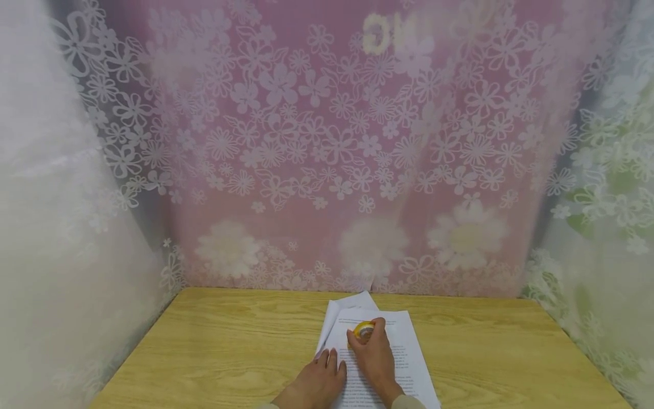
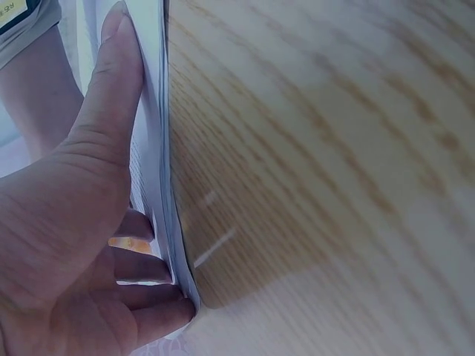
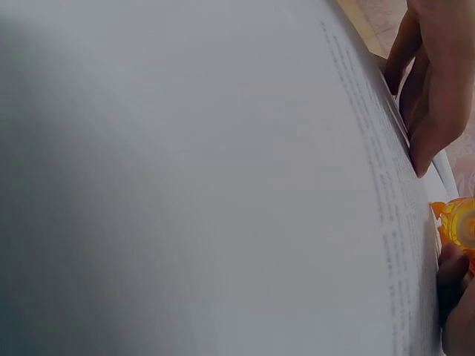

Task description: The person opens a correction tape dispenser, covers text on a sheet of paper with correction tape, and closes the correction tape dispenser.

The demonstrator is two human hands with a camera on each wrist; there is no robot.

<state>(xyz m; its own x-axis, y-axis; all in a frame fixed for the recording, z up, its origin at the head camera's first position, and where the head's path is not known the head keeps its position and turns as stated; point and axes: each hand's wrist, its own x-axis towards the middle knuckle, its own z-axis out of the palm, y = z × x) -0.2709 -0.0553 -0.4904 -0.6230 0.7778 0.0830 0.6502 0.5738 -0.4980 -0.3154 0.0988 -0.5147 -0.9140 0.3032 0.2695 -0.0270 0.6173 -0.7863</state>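
A small orange-yellow tape dispenser (image 1: 364, 329) with a round roll inside is pinched between the thumb and fingers of my right hand (image 1: 377, 359), close over the printed sheet (image 1: 401, 335). In the right wrist view the see-through orange case (image 3: 460, 222) shows beside the fingertips at the right edge. My left hand (image 1: 321, 379) lies on the left side of the same sheet, fingers stretched forward and pressing it. From the left wrist, the thumb (image 2: 107, 96) rests along the paper's edge, and the other fingers touch the paper lower down.
More white papers (image 1: 357, 299) stick out at an angle beneath the printed sheet, one with a curled edge. They lie on a wood-grain table (image 1: 230, 341). A pink flowered curtain (image 1: 306, 170) hangs behind the table, with pale sheeting on both sides.
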